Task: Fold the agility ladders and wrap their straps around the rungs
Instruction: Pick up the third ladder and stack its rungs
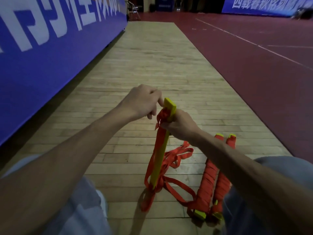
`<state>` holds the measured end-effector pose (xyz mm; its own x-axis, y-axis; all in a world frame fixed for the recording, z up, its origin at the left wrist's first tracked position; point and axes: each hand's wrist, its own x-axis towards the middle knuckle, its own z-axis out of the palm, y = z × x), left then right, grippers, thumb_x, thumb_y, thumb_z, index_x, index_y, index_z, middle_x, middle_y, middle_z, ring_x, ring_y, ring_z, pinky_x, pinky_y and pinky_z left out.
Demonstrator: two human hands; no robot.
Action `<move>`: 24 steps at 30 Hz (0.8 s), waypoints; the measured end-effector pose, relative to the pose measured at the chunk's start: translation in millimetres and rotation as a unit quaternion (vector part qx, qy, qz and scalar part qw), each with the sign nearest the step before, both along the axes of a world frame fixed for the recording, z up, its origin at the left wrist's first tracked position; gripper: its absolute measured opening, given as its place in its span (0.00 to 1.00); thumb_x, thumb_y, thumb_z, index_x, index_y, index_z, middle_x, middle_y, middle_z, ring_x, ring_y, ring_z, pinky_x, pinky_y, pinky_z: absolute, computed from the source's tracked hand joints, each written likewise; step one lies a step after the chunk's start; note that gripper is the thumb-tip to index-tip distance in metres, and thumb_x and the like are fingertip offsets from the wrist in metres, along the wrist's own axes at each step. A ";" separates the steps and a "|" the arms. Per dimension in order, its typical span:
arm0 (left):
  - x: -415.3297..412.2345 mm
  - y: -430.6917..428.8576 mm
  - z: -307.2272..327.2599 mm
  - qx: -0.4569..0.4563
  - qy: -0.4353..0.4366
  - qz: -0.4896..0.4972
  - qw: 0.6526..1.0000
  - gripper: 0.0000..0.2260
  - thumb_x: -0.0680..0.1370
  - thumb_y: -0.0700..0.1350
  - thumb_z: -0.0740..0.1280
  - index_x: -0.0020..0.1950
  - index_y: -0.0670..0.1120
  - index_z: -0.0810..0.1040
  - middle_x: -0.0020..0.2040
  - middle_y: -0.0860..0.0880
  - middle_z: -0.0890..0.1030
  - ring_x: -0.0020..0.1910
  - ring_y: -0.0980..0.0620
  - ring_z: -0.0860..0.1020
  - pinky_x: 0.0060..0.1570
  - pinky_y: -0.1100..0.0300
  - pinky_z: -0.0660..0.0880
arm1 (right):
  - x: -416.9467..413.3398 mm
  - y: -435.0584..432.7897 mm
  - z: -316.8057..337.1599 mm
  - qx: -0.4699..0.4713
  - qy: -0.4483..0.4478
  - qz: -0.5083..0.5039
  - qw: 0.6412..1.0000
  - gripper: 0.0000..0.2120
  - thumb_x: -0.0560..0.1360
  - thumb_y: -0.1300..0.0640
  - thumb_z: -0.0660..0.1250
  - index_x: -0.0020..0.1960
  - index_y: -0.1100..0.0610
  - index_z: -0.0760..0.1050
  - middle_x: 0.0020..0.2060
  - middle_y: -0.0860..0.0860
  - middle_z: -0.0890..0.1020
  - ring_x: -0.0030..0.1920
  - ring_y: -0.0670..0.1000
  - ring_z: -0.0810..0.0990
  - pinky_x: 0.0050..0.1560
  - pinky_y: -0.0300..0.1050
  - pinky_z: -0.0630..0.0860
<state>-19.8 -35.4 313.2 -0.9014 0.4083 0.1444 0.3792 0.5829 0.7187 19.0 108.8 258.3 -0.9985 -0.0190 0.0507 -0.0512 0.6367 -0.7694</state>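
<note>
At centre frame, the right hand (181, 124) is closed around a stack of yellow rungs (162, 146) just below its upper end; the stack stands nearly upright, tilted slightly right, its lower end resting on the wooden floor (152, 65). The left hand (144, 100) sits immediately left of the stack's top, fingers curled and pinching bunched orange strap (172, 156) against the rungs. Below the grip, strap hangs down the stack's left side and spills in loose loops over the floor to lower right of centre. The rungs look flat and bright yellow; the strap is flat webbing. At lower right, two wrapped bundles (213, 182) lie side by side on the floor, bound in orange strap with yellow ends exposed, partly hidden by the right forearm. A blue banner (50, 48) fills upper left.
</note>
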 end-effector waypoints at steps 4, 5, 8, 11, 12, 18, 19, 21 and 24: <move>0.6 -12.1 2.0 0.001 -0.036 -0.007 0.999 0.09 0.79 0.39 0.61 0.52 0.47 0.80 0.43 0.46 0.82 0.42 0.51 0.81 0.46 0.56 0.75 | 5.3 16.3 19.0 -0.160 0.035 -0.001 0.986 0.09 0.71 0.67 0.74 0.49 0.57 0.80 0.46 0.56 0.85 0.48 0.56 0.85 0.50 0.57 0.83; 2.0 -13.1 1.1 -0.005 -0.071 -0.029 0.997 0.10 0.78 0.38 0.63 0.55 0.47 0.78 0.46 0.46 0.82 0.47 0.50 0.81 0.51 0.54 0.76 | 6.7 20.7 25.7 -0.199 0.050 0.005 0.979 0.08 0.71 0.68 0.73 0.48 0.59 0.80 0.46 0.58 0.85 0.47 0.57 0.85 0.49 0.55 0.83; 9.4 -7.2 -5.0 0.022 -0.156 -0.113 0.981 0.17 0.75 0.44 0.69 0.64 0.49 0.74 0.58 0.46 0.79 0.59 0.48 0.77 0.62 0.50 0.73 | 5.7 34.0 42.1 -0.346 0.077 0.024 0.935 0.07 0.72 0.72 0.68 0.47 0.64 0.78 0.42 0.59 0.83 0.42 0.56 0.84 0.49 0.51 0.83; 12.8 9.0 -13.4 0.157 -0.161 -0.124 0.967 0.22 0.72 0.52 0.69 0.65 0.52 0.74 0.59 0.49 0.80 0.59 0.50 0.78 0.60 0.50 0.74 | 3.3 43.1 51.3 -0.442 0.090 0.055 0.891 0.04 0.73 0.70 0.65 0.46 0.63 0.75 0.37 0.57 0.81 0.39 0.54 0.82 0.47 0.48 0.81; 13.9 13.7 -14.6 0.171 -0.168 -0.128 0.962 0.17 0.74 0.53 0.69 0.63 0.53 0.75 0.57 0.50 0.81 0.58 0.50 0.80 0.60 0.49 0.75 | 3.6 44.8 54.0 -0.461 0.095 0.066 0.880 0.04 0.74 0.69 0.64 0.46 0.64 0.75 0.38 0.58 0.81 0.40 0.55 0.83 0.48 0.49 0.81; 25.1 39.4 -22.9 0.169 -0.163 -0.103 0.967 0.15 0.82 0.57 0.55 0.52 0.51 0.77 0.43 0.53 0.82 0.49 0.50 0.81 0.52 0.55 0.76 | 2.8 47.6 60.8 -0.458 0.136 0.013 0.878 0.05 0.79 0.64 0.63 0.51 0.60 0.78 0.42 0.53 0.83 0.43 0.50 0.82 0.46 0.44 0.80; 24.9 43.9 -24.0 0.197 -0.143 -0.082 0.966 0.13 0.83 0.55 0.55 0.52 0.52 0.77 0.45 0.55 0.81 0.49 0.53 0.80 0.52 0.57 0.74 | 1.6 46.5 56.5 -0.436 0.126 -0.018 0.891 0.07 0.81 0.60 0.63 0.53 0.61 0.79 0.44 0.54 0.83 0.44 0.50 0.82 0.46 0.43 0.80; 23.6 46.5 -18.7 0.248 -0.123 -0.044 0.960 0.12 0.84 0.54 0.54 0.54 0.54 0.77 0.50 0.56 0.81 0.51 0.59 0.79 0.57 0.58 0.73 | -0.6 42.7 45.1 -0.384 0.063 -0.083 0.917 0.17 0.84 0.51 0.58 0.60 0.63 0.76 0.51 0.59 0.83 0.47 0.53 0.83 0.52 0.48 0.81; 19.4 41.3 -7.2 0.289 -0.108 -0.008 0.951 0.22 0.83 0.57 0.53 0.71 0.47 0.71 0.70 0.50 0.75 0.69 0.53 0.72 0.71 0.53 0.65 | 5.9 38.8 31.2 -0.308 -0.048 -0.106 0.944 0.29 0.84 0.41 0.47 0.64 0.63 0.73 0.50 0.58 0.84 0.49 0.54 0.84 0.56 0.50 0.77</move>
